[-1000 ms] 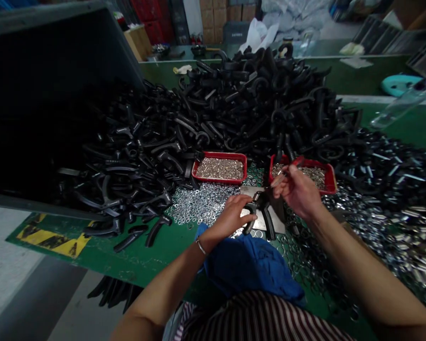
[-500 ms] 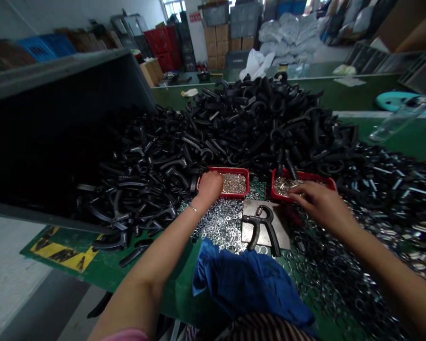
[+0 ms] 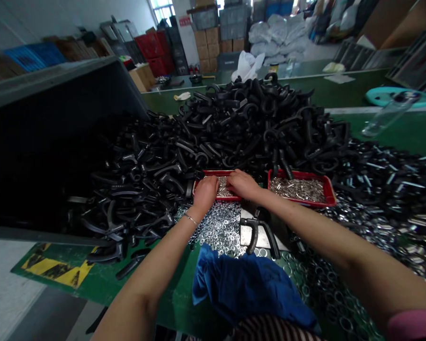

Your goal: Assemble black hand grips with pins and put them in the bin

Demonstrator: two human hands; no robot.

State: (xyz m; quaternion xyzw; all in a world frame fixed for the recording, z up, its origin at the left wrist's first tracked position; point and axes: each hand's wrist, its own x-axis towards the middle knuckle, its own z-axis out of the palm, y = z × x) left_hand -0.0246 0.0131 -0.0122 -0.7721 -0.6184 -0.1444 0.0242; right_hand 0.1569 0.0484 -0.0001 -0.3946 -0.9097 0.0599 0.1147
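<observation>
My left hand (image 3: 205, 192) and my right hand (image 3: 242, 183) both rest in the left red tray (image 3: 213, 173), which is full of small silver metal parts. Their fingers curl down into the parts, and what they pinch is hidden. A black hand-grip assembly (image 3: 258, 233) lies untouched on a small metal plate (image 3: 266, 237) just in front of the trays. The right red tray (image 3: 328, 187) of silver parts stands to the right of my hands.
A big heap of black plastic handles (image 3: 234, 128) fills the table behind the trays. Loose silver washers (image 3: 220, 227) and dark rings (image 3: 323, 279) cover the green table. A blue cloth (image 3: 248, 284) lies near me. A dark bin (image 3: 39, 137) stands at left.
My right hand has crossed from the right tray to the left tray, beside my left hand. The hand-grip assembly I held a second ago lies on the plate.
</observation>
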